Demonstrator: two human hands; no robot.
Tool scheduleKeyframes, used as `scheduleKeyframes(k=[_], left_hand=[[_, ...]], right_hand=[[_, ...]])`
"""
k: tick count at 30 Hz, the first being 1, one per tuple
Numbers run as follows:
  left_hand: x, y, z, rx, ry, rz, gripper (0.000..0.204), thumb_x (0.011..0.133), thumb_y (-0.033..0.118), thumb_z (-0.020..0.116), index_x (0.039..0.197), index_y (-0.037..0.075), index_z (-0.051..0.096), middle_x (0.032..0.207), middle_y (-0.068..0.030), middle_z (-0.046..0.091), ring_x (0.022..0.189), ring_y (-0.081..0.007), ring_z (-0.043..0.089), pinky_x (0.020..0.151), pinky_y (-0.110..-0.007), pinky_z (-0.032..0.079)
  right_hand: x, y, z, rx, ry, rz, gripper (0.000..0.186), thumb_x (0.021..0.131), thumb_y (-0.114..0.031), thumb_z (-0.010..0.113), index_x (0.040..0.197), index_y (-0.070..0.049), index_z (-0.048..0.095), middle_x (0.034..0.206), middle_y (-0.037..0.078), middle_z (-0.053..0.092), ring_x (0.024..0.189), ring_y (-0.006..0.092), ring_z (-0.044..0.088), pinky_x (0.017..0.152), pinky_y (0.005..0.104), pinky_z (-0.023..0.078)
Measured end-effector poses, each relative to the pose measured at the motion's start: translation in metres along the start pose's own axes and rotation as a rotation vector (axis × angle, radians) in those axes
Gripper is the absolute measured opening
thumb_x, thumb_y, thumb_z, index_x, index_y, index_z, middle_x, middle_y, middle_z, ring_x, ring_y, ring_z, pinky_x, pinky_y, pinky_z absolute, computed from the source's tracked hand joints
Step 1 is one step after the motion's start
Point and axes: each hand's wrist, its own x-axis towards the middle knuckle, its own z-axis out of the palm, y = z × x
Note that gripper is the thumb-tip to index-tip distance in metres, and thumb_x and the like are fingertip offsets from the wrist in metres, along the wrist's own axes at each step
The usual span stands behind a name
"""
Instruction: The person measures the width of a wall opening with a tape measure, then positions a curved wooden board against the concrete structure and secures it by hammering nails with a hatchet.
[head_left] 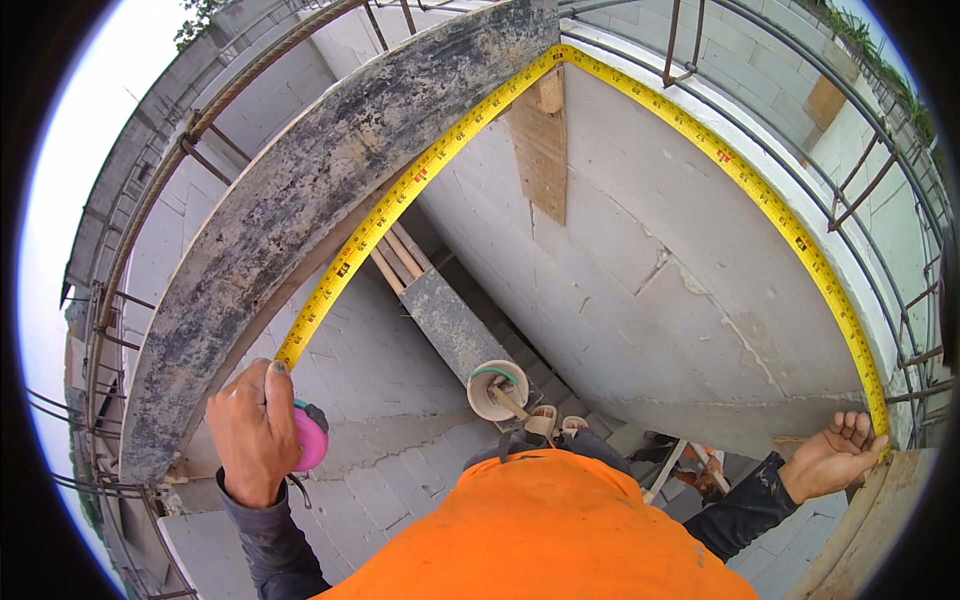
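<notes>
A pink tape measure point(312, 440) sits in my left hand point(255, 430), whose fingers are wrapped round it with the thumb against the blade. The yellow blade point(440, 150) is pulled out and runs up along a dark, mortar-stained board point(330, 170). At the far corner it bends and follows the top edge of the grey block wall point(690, 210) to the right. There my right hand point(830, 455) pinches the blade's end beside a wooden board point(870, 510), fingers curled.
Below me, a grey plank point(450, 310) spans the gap between block walls. A pale bucket point(477, 403) with a wooden-handled tool stands near my feet. Steel reinforcing bars point(870, 185) line the wall tops. Another person's arm point(708, 468) shows lower down at right.
</notes>
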Motion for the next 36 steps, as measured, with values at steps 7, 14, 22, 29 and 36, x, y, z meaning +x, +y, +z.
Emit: scheduleKeyframes(k=[7,14,22,29,36], left_hand=[[0.005,-0.006,0.002,0.031,0.015,0.059,0.035,0.1,0.019,0.053,0.07,0.001,0.053,0.059,-0.0226,0.05,0.052,-0.0429,0.05,0.051,-0.047,0.036],[-0.004,-0.033,0.013,-0.004,-0.001,0.119,0.04,0.104,0.019,0.045,0.074,-0.006,0.054,0.062,-0.0212,0.053,0.056,-0.0404,0.054,0.056,-0.047,0.04],[0.009,-0.005,-0.001,0.34,-0.121,0.484,0.018,0.101,0.007,0.054,0.107,0.002,0.07,0.089,-0.0155,0.07,0.076,-0.033,0.069,0.067,-0.038,0.056],[0.007,-0.041,0.013,0.017,-0.037,0.222,0.034,0.103,0.022,0.049,0.083,-0.004,0.058,0.069,-0.0208,0.057,0.062,-0.0384,0.058,0.059,-0.046,0.043],[0.018,-0.004,0.003,-0.029,-0.005,0.091,0.031,0.098,0.016,0.053,0.072,-0.001,0.054,0.06,-0.0247,0.051,0.054,-0.046,0.052,0.052,-0.05,0.038]], right_hand=[[-0.007,-0.006,0.002,-0.013,0.005,-0.011,0.039,0.106,-0.04,0.056,0.098,-0.002,0.061,0.082,0.006,0.061,0.073,0.0171,0.057,0.066,0.0294,0.047],[-0.018,0.001,0.018,0.086,-0.035,0.063,0.037,0.105,-0.041,0.059,0.102,-0.004,0.061,0.072,0.007,0.065,0.062,0.0181,0.062,0.058,0.0338,0.051],[-0.013,-0.013,0.015,0.181,0.018,0.107,0.037,0.105,-0.042,0.059,0.093,-0.007,0.061,0.068,0.006,0.066,0.057,0.0167,0.062,0.054,0.0318,0.052],[-0.018,-0.01,0.023,0.199,-0.017,0.139,0.034,0.103,-0.04,0.063,0.091,-0.009,0.058,0.065,0.002,0.062,0.055,0.0138,0.059,0.054,0.0314,0.052],[-0.001,-0.01,0.001,0.23,-0.047,0.105,0.023,0.106,-0.03,0.063,0.096,-0.011,0.053,0.074,-0.005,0.046,0.063,0.0076,0.047,0.06,0.0253,0.04]])
